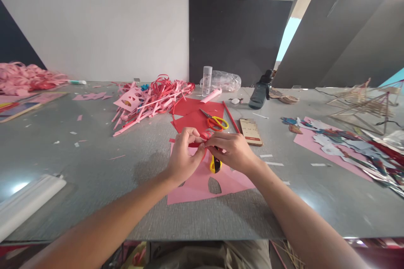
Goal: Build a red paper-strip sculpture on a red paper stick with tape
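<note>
My left hand (187,151) and my right hand (232,147) meet over the middle of the table, fingertips pinched together. Between them is a curled red paper strip (205,134), partly covered by the fingers. Below the hands lies a pink paper sheet (195,191) with cut-out holes. A yellow and black cutter (216,164) rests on that sheet, partly under my right hand. Just beyond the fingers, scissors (217,123) with yellow and orange handles lie on red paper (186,122).
A phone (251,131) lies right of the hands. Behind are a heap of pink and red strips (158,96), a clear spray bottle (206,80) and a dark water bottle (260,92). Paper cut-outs (334,145) and a stick frame (362,105) are at right, a white roll (30,204) at left.
</note>
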Available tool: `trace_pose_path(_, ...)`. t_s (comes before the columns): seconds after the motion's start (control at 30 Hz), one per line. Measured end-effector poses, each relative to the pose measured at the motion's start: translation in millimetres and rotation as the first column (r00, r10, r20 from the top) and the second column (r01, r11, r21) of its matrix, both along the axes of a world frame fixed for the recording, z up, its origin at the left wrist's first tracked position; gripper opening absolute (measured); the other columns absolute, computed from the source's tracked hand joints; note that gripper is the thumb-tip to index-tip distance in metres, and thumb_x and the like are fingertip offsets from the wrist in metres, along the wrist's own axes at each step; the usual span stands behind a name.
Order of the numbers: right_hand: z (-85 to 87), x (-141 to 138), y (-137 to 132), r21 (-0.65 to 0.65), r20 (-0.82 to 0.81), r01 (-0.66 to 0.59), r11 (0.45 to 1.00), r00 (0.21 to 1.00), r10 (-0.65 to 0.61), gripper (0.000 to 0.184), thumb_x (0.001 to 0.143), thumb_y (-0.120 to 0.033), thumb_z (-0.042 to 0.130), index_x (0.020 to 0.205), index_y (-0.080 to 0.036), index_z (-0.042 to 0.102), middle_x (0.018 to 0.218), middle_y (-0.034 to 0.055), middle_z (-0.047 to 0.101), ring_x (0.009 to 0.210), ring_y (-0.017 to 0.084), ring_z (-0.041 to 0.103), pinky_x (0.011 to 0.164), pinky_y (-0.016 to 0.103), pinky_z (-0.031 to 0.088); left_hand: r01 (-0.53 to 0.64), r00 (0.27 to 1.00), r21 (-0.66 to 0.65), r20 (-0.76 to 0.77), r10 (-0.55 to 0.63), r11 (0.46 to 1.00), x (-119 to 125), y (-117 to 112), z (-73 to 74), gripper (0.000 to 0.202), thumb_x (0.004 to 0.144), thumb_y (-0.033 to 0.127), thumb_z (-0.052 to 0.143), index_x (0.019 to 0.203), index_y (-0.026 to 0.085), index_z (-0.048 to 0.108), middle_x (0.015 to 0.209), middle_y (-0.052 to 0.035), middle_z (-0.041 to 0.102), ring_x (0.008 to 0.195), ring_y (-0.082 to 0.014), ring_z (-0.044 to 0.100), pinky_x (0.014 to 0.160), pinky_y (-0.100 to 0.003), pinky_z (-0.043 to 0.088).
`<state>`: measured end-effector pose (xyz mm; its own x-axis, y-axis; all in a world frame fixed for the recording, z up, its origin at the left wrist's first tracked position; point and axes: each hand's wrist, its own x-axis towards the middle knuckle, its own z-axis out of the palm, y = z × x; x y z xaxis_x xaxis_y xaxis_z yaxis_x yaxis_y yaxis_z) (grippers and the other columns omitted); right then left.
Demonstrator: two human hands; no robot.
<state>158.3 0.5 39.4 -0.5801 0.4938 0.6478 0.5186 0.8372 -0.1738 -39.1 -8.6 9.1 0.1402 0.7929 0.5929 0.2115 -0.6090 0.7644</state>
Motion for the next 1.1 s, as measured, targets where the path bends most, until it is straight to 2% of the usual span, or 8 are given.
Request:
trace_pose_path(0.2, -2.2, -0.6, 0.3, 0.02, -0.032, -0.008, 1.0, 0.999, 0.009, 0.018, 0.096, -0.012, 0.06, 0.097, -0.022, 0.075, 0.092, 0.0037, 0.076, 0.077, 0.015, 0.071, 0.068, 0.026, 0.053, -0.003, 0.999, 0.03, 0.039, 0.002, 1.0, 1.8, 0.1, 0.5, 0.034, 0.09, 0.013, 0.062, 0.112, 0.026, 0.04, 0.088, 0.0005, 0.066, 0.092, -0.0196, 0.067, 0.093, -0.041, 0.047)
trace_pose_path(0.4, -7.2, -4.2, -0.5, 0.028, -0.128, -0.014, 1.0, 0.992, 0.018, 0.016, 0.097, -0.016, 0.06, 0.096, -0.022, 0.074, 0.085, 0.0029, 0.073, 0.069, 0.013, 0.067, 0.061, 0.026, 0.05, 0.031, 0.994, 0.027, 0.102, -0.034, 0.999, 2.1, -2.1, 1.3, 0.034, 0.092, 0.017, 0.062, 0.115, 0.026, 0.04, 0.082, 0.0034, 0.063, 0.079, -0.0169, 0.065, 0.084, -0.036, 0.05)
trace_pose_path(0.53, -12.4, -5.1, 1.4, 0.023, -0.188, -0.038, 0.999, 0.981, 0.041, 0.016, 0.097, -0.017, 0.06, 0.099, -0.023, 0.075, 0.084, 0.0028, 0.073, 0.07, 0.014, 0.067, 0.062, 0.026, 0.051, 0.022, 0.994, 0.026, 0.107, -0.025, 0.999, 1.4, -3.6, 2.8, 0.033, 0.093, 0.018, 0.062, 0.116, 0.027, 0.041, 0.085, 0.0014, 0.065, 0.083, -0.0188, 0.067, 0.085, -0.039, 0.052)
trace_pose_path(0.77, -13.3, -1.3, 5.7, 0.009, -0.183, -0.08, 0.997, 0.98, 0.081, 0.017, 0.097, -0.016, 0.062, 0.103, -0.024, 0.076, 0.094, 0.0048, 0.075, 0.079, 0.016, 0.071, 0.067, 0.03, 0.056, -0.044, 0.999, 0.08, -0.006, 0.045, 0.996, -0.5, -3.5, 7.8, 0.031, 0.093, 0.015, 0.06, 0.116, 0.027, 0.042, 0.087, -0.0014, 0.067, 0.092, -0.0226, 0.067, 0.089, -0.044, 0.051)
trace_pose_path(0.93, -5.8, 0.3, 4.5, -0.041, -0.116, -0.079, 0.996, 0.991, 0.073, 0.018, 0.094, -0.012, 0.062, 0.1, -0.023, 0.075, 0.095, 0.0042, 0.076, 0.081, 0.017, 0.072, 0.071, 0.031, 0.056, -0.015, 0.993, 0.126, -0.113, 0.029, 0.992, -1.6, -2.2, 8.9, 0.037, 0.092, 0.011, 0.058, 0.122, 0.027, 0.043, 0.088, -0.0018, 0.07, 0.091, -0.0227, 0.069, 0.089, -0.045, 0.051)
trace_pose_path(1.1, 0.9, 0.5, 1.7, -0.029, -0.038, -0.054, 0.998, 0.998, 0.053, 0.016, 0.094, -0.011, 0.062, 0.094, -0.021, 0.075, 0.092, 0.0039, 0.076, 0.078, 0.015, 0.071, 0.068, 0.028, 0.054, -0.03, 0.988, 0.131, -0.149, 0.049, 0.991, -1.2, 0.6, 5.2, 0.048, 0.091, 0.009, 0.059, 0.131, 0.027, 0.039, 0.088, -0.0016, 0.073, 0.095, -0.0228, 0.069, 0.094, -0.046, 0.048)
